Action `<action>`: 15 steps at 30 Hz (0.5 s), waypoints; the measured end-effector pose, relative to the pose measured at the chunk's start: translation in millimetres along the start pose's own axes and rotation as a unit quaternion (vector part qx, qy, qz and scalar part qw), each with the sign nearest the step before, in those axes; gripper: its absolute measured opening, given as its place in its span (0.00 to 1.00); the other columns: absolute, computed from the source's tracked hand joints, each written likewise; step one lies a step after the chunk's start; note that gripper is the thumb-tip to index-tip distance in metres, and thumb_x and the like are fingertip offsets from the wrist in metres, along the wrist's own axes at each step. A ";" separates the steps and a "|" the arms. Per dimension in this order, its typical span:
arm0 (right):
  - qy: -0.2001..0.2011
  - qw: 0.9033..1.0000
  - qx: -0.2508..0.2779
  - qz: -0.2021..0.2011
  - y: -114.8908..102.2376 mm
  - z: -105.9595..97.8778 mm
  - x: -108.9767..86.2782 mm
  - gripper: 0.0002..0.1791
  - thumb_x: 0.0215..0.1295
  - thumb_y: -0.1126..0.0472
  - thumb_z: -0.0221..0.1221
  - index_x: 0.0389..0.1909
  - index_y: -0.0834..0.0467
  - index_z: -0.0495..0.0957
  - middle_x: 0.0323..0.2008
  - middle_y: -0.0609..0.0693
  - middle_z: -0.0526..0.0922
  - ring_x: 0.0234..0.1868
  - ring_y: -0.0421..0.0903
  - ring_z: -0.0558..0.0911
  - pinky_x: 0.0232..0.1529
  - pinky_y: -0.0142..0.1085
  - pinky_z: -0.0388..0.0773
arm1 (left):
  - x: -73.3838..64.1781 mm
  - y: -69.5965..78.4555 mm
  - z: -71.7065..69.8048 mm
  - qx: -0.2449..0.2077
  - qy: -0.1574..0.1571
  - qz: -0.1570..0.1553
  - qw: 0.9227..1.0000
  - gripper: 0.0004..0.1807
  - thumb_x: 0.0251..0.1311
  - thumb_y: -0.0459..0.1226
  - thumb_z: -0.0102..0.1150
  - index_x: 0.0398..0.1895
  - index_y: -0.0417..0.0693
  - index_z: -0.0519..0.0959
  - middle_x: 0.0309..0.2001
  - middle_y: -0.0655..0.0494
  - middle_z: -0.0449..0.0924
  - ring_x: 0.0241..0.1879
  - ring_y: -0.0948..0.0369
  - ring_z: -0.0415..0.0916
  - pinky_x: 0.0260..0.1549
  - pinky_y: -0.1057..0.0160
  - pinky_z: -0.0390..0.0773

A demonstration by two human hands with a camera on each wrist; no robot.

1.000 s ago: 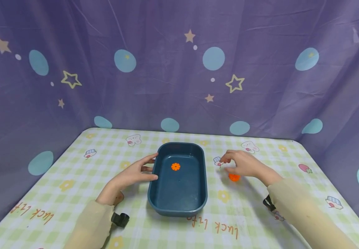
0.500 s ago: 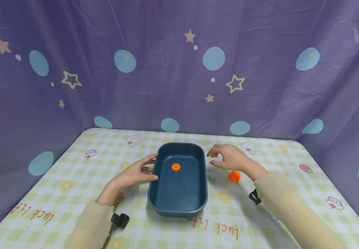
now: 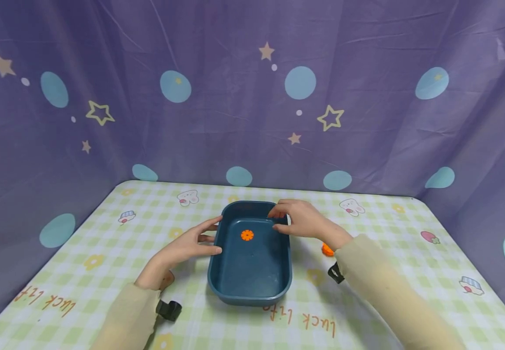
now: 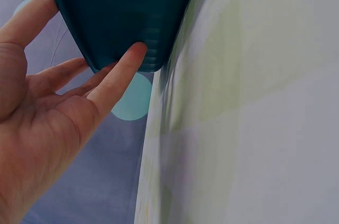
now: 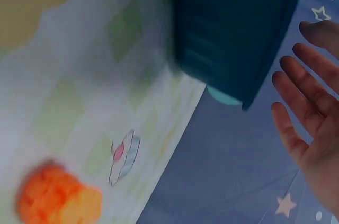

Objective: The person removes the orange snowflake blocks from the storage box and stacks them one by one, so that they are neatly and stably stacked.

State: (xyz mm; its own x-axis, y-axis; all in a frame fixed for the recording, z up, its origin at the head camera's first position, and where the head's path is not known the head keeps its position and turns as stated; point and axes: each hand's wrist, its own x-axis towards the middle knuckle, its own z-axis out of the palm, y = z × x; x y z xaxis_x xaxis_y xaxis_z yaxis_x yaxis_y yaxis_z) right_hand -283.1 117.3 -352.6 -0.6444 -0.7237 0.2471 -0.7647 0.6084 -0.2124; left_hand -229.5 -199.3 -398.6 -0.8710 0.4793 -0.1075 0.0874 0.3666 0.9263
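Observation:
A dark blue tray [image 3: 252, 272] stands in the middle of the table. Against its left wall rest the spread fingertips of my left hand [image 3: 189, 241]; the left wrist view shows those long fingers [image 4: 119, 75] touching the wall. My right hand [image 3: 304, 219] hovers over the tray's right rim with its fingers bent downward. In the right wrist view the right hand [image 5: 318, 91] has its fingers apart and nothing between them. An orange flower-shaped piece [image 3: 247, 235] lies inside the tray. More orange [image 3: 327, 250] lies on the table, partly behind my right forearm; it looks blurred and lumpy up close [image 5: 55, 197].
A checked cloth [image 3: 103, 291] with printed flowers and lettering covers the table. Behind and at both sides hangs a purple curtain [image 3: 235, 121] with stars and blue ovals. Black straps [image 3: 169, 309] sit at both wrists.
My right hand has moved left, from above the orange thing on the table to over the tray's right rim. My left hand, the tray and the orange piece in it stay put.

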 end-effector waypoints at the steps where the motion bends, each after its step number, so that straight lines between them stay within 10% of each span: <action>1: -0.004 1.000 -0.003 -0.004 -1.6 1.6 2.6 0.13 0.56 0.52 0.61 0.42 0.49 0.80 0.37 0.41 0.78 0.37 0.40 0.78 0.39 0.33 0.75 | -0.1 0.1 -0.1 0.000 0.001 0.000 1.000 0.42 0.55 0.41 0.61 0.70 0.63 0.49 0.68 0.46 0.50 0.62 0.44 0.59 0.49 0.54 0.74; 15: -0.070 0.997 -0.016 -0.011 -20.9 26.9 26.1 0.21 0.55 0.50 0.61 0.49 0.52 0.77 0.42 0.44 0.77 0.41 0.41 0.78 0.41 0.36 0.76 | -1.9 2.6 0.3 0.005 0.003 -0.001 1.000 0.42 0.56 0.41 0.61 0.70 0.63 0.49 0.68 0.45 0.50 0.62 0.44 0.59 0.49 0.54 0.73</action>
State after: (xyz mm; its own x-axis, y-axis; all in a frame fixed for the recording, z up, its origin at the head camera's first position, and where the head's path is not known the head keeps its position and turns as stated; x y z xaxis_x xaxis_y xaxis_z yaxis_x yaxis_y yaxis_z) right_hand -283.9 76.9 -367.1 -0.6228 -0.7735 0.1172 -0.7795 0.6008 -0.1774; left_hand -227.5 -199.0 -396.1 -0.8744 0.4731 -0.1073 0.0904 0.3763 0.9221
